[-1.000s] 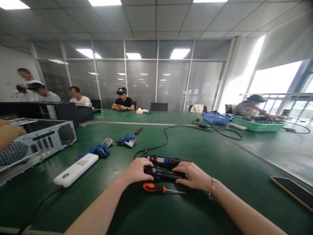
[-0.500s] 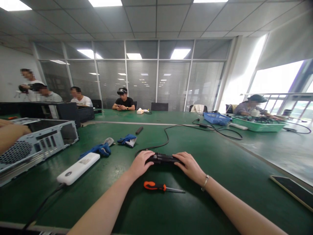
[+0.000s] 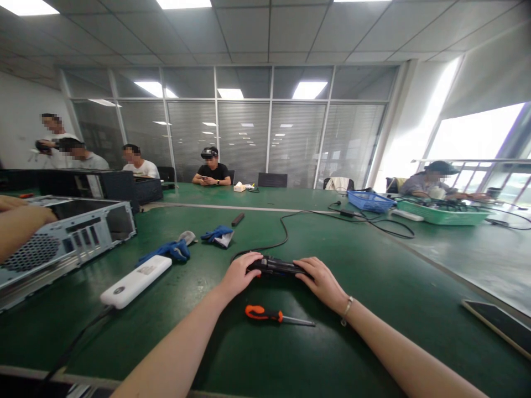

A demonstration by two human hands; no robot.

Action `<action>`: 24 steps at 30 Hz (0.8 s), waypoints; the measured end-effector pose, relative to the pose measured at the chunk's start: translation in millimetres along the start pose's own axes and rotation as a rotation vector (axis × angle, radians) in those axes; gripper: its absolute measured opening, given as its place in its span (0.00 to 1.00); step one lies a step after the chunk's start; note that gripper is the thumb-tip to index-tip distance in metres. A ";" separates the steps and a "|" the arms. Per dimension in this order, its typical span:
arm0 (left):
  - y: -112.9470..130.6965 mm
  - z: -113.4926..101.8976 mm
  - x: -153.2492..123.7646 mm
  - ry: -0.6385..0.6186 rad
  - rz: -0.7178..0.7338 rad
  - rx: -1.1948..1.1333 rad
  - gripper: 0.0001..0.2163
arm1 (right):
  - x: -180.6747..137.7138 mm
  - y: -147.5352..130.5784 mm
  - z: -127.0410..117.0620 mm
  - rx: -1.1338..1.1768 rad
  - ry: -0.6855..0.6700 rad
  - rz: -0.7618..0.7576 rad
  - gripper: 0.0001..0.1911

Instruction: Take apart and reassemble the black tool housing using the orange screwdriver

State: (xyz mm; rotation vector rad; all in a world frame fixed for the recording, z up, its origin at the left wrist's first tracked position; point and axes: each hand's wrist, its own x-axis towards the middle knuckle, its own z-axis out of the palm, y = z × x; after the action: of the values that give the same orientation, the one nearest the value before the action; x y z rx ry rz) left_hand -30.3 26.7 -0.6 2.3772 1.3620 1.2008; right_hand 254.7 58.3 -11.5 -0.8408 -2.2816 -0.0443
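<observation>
A black elongated tool point(image 3: 277, 266) with a cord lies flat on the green table point(image 3: 373, 287) in front of me. My left hand point(image 3: 239, 273) is curled over its left end and my right hand point(image 3: 320, 281) rests over its right end, fingers closed on it. An orange-handled screwdriver point(image 3: 274, 315) lies on the table just nearer to me, between my forearms, untouched.
A white power strip point(image 3: 136, 281) and blue gloves point(image 3: 172, 250) lie to the left, beside an open computer case point(image 3: 62, 237) that another person's hand point(image 3: 19, 221) touches. A phone point(image 3: 498, 326) lies at right. Baskets point(image 3: 369, 200) and seated people are at the far side.
Both hands have pushed the black tool away from me, from just above the screwdriver to farther up the table. In the last half second almost nothing moved.
</observation>
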 end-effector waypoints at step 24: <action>-9.7 -2.3 -0.9 -0.094 -0.127 -0.030 0.18 | -3.7 11.2 1.5 0.032 0.019 -0.009 0.17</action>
State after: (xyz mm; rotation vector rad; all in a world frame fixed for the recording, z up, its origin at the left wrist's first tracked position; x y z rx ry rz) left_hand -38.5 31.1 -4.2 2.2583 1.4303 1.0547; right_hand 262.3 65.4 -17.2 -0.8100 -2.2629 -0.0198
